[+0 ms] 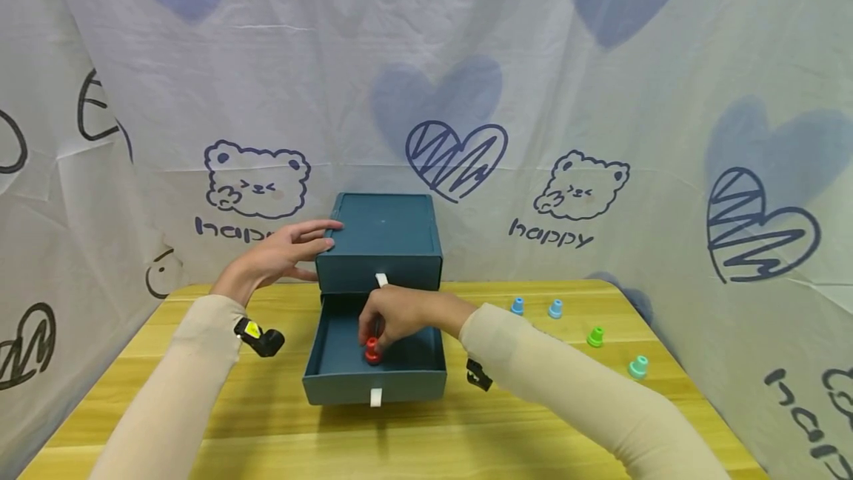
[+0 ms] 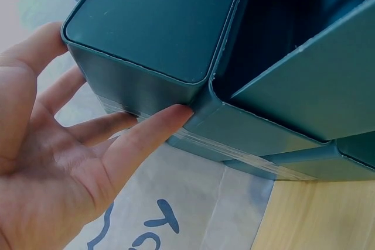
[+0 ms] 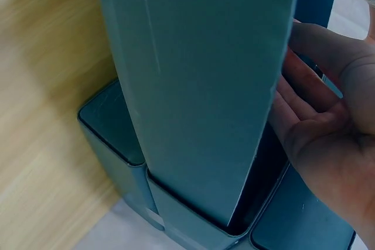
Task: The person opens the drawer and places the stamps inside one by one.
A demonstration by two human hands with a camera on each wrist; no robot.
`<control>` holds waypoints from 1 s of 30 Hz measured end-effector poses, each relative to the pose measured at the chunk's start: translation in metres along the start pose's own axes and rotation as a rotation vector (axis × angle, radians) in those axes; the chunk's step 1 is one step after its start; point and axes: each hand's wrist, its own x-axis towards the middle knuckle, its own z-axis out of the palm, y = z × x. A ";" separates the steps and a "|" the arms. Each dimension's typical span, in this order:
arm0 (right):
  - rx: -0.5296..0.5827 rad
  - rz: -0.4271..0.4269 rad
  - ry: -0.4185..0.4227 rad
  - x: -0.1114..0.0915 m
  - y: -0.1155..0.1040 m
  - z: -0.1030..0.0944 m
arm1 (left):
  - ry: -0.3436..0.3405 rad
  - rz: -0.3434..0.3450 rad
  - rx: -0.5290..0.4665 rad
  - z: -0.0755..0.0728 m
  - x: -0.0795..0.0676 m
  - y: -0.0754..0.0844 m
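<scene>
A dark teal drawer unit (image 1: 383, 224) stands on the table, and the drawer (image 1: 313, 361) below its top one is pulled out toward me. Inside that drawer my right hand (image 1: 400, 311) reaches down, pinching a small red peg (image 1: 373, 356) with a flared base near the drawer's front. In the right wrist view the drawer's side wall hides the peg and the right fingertips. My left hand (image 1: 283, 252) rests on the unit's left side, its spread fingers (image 2: 149, 133) touching the edge and side of the casing.
To the right on the wooden table (image 1: 253, 406) stand several similar pegs: blue ones (image 1: 517, 307), a green one (image 1: 596, 337) and a mint one (image 1: 638, 367). White tabs (image 1: 376, 397) hang from the drawer fronts. A printed cloth (image 1: 360, 117) surrounds the table's back and sides.
</scene>
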 end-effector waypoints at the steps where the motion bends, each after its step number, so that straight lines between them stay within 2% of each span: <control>1: -0.004 0.000 0.000 0.000 0.000 0.000 | -0.001 0.000 -0.001 0.000 0.000 0.000; 7: 0.033 -0.003 0.001 -0.002 0.000 0.000 | -0.002 -0.007 -0.006 0.000 0.000 -0.002; 12: 0.072 -0.025 0.043 -0.013 0.005 -0.005 | 0.000 -0.008 -0.004 0.000 0.000 -0.001; 21: 0.151 -0.021 0.105 -0.044 0.014 -0.019 | 0.017 -0.012 0.011 0.001 0.001 0.000; 30: 0.254 -0.002 0.149 -0.083 0.033 -0.023 | 0.013 -0.010 0.005 0.001 0.001 0.000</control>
